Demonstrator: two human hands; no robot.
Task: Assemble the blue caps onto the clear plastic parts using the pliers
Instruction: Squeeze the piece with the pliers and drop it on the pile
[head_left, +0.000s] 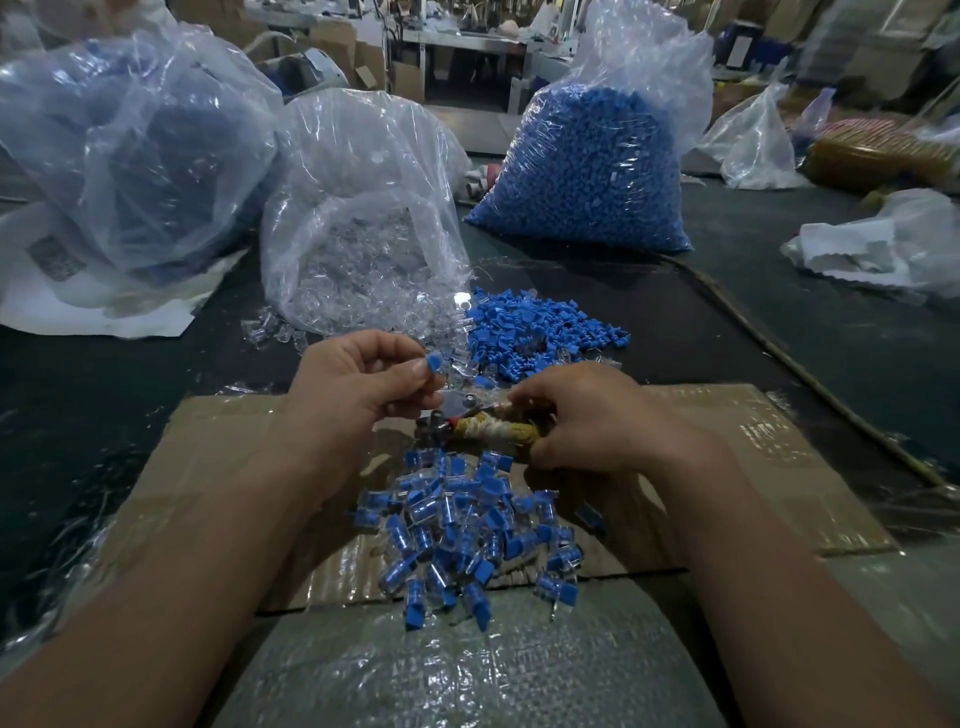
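Note:
My left hand (358, 387) pinches a blue cap (434, 362) between thumb and fingers, held just above the jaws of the pliers (457, 410). My right hand (597, 415) grips the pliers by their cloth-wrapped handles (498, 432), jaws pointing left toward the left hand. A small clear part seems to sit at the jaws, blurred. Below my hands lies a pile of assembled blue-and-clear pieces (467, 535) on cardboard (753, 431). Loose blue caps (540, 327) and loose clear parts (280, 327) lie just beyond my hands.
An open bag of clear parts (358, 208) stands behind the hands, a full bag of blue caps (587, 171) to its right, a big bag (130, 140) at the left. More plastic bags (883, 244) lie at the right. A dark mat (779, 291) covers the table.

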